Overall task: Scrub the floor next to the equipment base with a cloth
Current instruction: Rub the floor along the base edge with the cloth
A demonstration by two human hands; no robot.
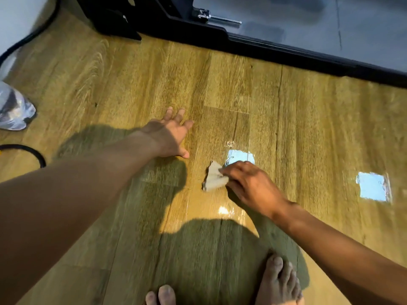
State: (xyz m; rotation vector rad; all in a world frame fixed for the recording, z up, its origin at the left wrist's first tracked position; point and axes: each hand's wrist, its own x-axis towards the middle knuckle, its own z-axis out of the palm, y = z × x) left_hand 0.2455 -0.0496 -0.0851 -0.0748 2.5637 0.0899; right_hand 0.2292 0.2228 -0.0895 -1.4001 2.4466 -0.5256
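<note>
A small beige folded cloth (pixel 213 177) lies on the wet, shiny wooden floor (pixel 220 84). My right hand (pixel 248 186) grips the cloth's right edge with curled fingers and presses it to the boards. My left hand (pixel 170 133) rests flat on the floor to the left of the cloth, fingers spread and straight. The black equipment base (pixel 286 55) runs across the top of the view, well beyond both hands.
A clear plastic bag (pixel 13 111) lies at the left edge, with a black cable (pixel 33 154) below it. Another black cable (pixel 33 34) curves at top left. My bare feet (pixel 279 282) stand at the bottom. A metal bolt (pixel 218 17) sticks out of the base.
</note>
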